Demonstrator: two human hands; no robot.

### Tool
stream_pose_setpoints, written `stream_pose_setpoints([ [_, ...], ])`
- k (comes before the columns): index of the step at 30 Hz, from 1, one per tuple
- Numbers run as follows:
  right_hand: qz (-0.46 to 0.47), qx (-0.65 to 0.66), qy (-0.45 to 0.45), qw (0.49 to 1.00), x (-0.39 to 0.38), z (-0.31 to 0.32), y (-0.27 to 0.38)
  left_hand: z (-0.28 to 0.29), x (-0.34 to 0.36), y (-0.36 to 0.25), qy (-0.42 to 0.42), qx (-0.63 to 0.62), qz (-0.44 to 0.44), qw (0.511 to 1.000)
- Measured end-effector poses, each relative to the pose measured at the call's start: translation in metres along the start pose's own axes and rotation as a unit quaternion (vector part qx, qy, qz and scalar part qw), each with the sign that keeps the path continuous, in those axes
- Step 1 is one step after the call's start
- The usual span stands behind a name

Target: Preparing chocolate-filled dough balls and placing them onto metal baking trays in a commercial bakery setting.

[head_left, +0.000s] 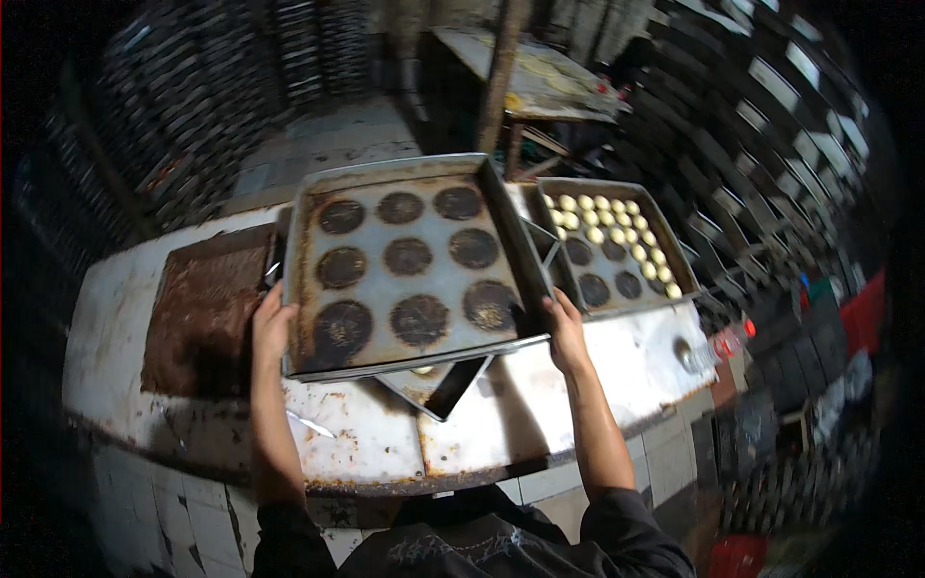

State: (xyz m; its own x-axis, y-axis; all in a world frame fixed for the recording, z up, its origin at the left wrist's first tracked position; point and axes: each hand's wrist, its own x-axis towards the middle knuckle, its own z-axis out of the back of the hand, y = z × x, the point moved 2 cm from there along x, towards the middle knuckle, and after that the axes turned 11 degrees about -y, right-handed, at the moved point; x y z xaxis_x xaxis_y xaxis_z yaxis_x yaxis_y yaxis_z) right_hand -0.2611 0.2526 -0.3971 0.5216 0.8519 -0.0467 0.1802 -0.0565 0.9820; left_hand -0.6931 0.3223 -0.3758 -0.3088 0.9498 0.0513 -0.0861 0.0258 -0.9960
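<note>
Between my hands is a large metal baking tray [438,279], its inside marked with rows of round dark scorch spots and nothing lying on it. My left hand [274,328] is closed on its left edge, and my right hand [565,329] grips the right edge. Beneath it, the corner of another tray [453,393] sticks out over the table, mostly hidden. To the right stands a tray [607,306] with several small pale dough balls [617,220] along its far and right sides. A sheet of brown dough or filling [200,308] lies left of my left hand.
The white worktable [106,318] has a stained, rusty front edge. A knife [310,425] lies near my left forearm. At the right end, a clear bottle with a red cap [718,347] lies tilted. Stacked trays [771,125] crowd both sides. Behind a wooden post [503,77] stands another table [540,72].
</note>
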Motion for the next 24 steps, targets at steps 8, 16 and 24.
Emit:
stream_pose_setpoints([
  [8,0.118,-0.218,-0.112,0.962,0.154,0.129,-0.005,0.063,-0.115,0.025,-0.25,0.158,-0.246,0.923],
  [16,0.154,-0.571,-0.099,0.8,0.367,0.136,-0.067,-0.027,-0.279,0.041,-0.381,0.114,0.02,0.917],
  [24,0.013,-0.114,0.122,0.986,0.263,0.118,0.009,-0.122,-0.343,-0.027,0.023,-0.113,0.159,0.98],
])
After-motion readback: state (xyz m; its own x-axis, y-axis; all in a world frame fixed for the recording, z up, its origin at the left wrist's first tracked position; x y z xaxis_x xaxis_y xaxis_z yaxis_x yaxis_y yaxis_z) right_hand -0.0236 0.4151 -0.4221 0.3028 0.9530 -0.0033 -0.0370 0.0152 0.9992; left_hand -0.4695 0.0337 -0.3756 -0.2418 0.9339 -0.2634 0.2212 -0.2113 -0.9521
